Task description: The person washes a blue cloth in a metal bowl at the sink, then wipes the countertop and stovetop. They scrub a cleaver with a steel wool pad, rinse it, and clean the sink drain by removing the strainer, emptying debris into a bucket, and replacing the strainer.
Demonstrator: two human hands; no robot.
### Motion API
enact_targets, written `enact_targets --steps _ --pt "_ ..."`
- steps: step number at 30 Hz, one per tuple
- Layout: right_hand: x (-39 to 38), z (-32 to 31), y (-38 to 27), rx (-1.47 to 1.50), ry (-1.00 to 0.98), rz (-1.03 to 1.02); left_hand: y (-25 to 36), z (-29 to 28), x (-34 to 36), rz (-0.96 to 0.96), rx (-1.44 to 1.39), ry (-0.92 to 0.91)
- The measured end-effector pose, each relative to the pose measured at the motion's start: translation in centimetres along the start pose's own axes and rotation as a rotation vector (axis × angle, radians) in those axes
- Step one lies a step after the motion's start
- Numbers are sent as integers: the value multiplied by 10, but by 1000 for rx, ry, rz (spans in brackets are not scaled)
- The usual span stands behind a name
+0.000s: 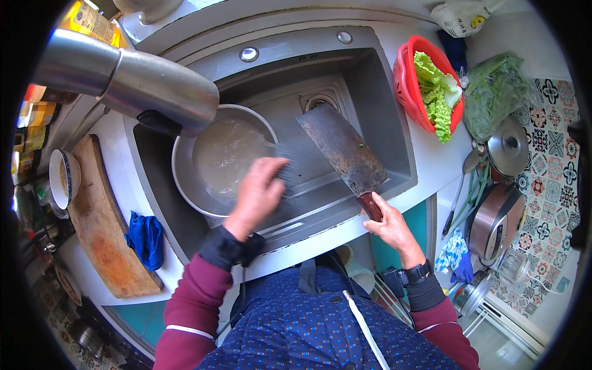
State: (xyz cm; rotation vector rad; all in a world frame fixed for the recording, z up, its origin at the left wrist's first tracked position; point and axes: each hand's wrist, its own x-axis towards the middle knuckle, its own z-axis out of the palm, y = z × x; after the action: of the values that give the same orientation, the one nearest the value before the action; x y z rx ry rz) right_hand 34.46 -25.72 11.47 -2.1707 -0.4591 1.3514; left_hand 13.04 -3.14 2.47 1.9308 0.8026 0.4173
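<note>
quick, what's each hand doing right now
left hand: closed on a dark scrubber, over the sink
right hand: closed on the cleaver handle

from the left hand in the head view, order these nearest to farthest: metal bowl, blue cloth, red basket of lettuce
1. metal bowl, in the sink just left of the left hand, partly under it.
2. blue cloth, on the counter to the lower left.
3. red basket, with lettuce, far upper right.

Head view, steeply down, close over sink
</note>
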Motion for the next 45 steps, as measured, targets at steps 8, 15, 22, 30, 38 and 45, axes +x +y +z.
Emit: enact_targets --steps 8,15,22,30,38,45 --pt "-15 19 -21 -871 326 -512 67 105 19 428 244 72" --pt "-34 31 -16 -892 173 -343 32 77 75 -69 484 88" --pt "-22 18 -12 -1019 251 -542 74 111 24 340 232 -122" --pt "-39 20 1 -1075 269 -440 78 114 26 264 247 -131" --pt "-51 16 12 -1009 280 -426 -2 135 46 133 413 -40" --pt "-57 17 18 -994 352 -367 -10 59 60 71 518 -122"
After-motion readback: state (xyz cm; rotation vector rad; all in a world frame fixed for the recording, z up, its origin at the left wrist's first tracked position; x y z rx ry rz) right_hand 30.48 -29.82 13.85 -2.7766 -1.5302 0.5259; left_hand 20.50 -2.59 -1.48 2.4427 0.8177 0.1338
